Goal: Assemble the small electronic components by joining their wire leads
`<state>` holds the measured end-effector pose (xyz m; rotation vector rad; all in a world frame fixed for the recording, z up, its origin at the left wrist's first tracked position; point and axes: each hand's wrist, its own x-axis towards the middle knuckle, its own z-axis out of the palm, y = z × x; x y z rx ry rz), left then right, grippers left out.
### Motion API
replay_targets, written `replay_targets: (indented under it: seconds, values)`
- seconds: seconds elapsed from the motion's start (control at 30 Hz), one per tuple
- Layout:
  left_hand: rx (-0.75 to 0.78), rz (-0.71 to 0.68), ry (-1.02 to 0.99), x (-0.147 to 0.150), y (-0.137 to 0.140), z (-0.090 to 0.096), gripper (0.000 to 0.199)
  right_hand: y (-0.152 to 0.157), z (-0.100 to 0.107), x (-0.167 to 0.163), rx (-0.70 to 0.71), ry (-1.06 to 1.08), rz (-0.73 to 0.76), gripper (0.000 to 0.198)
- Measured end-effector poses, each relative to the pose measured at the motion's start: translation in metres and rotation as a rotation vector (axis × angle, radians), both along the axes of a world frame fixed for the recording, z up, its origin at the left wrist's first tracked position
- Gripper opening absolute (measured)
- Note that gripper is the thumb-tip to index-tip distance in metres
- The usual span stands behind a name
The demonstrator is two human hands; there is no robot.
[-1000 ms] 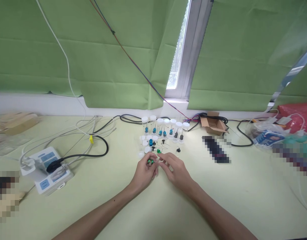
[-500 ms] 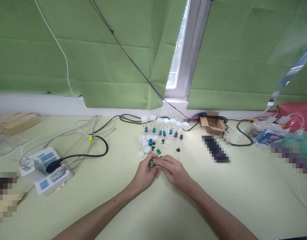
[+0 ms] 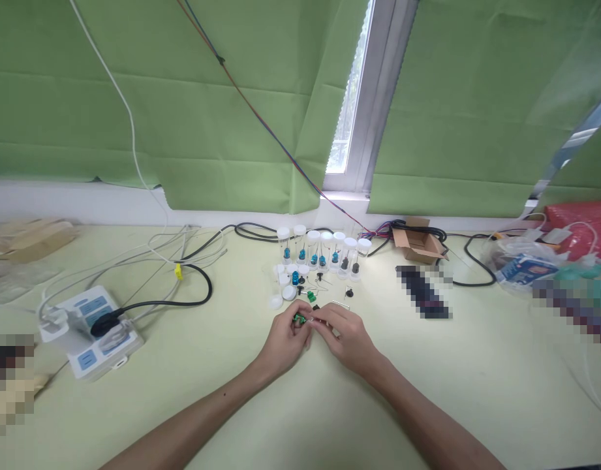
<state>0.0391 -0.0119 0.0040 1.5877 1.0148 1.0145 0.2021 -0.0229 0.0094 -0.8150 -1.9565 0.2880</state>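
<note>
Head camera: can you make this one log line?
Left hand: holds small green part | Right hand: fingertips close beside it, grip unclear | Beyond: loose green part, row of white-capped clear tubes

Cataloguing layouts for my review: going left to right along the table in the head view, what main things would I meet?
Power strip → yellow tag → left hand → right hand → cardboard box → blue-and-white box

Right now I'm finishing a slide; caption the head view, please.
Left hand holds a small green part, right hand close beside it, in front of white-capped tubes.
</note>
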Motion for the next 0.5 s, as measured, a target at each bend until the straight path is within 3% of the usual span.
replay_targets:
  seconds: [0.5]
  values:
    - [-0.009,0.007,0.009,-0.0012,0.0012,-0.0029,0.008,-0.0032,0.0013,-0.0028,0.022,0.013,-0.042,0.013]
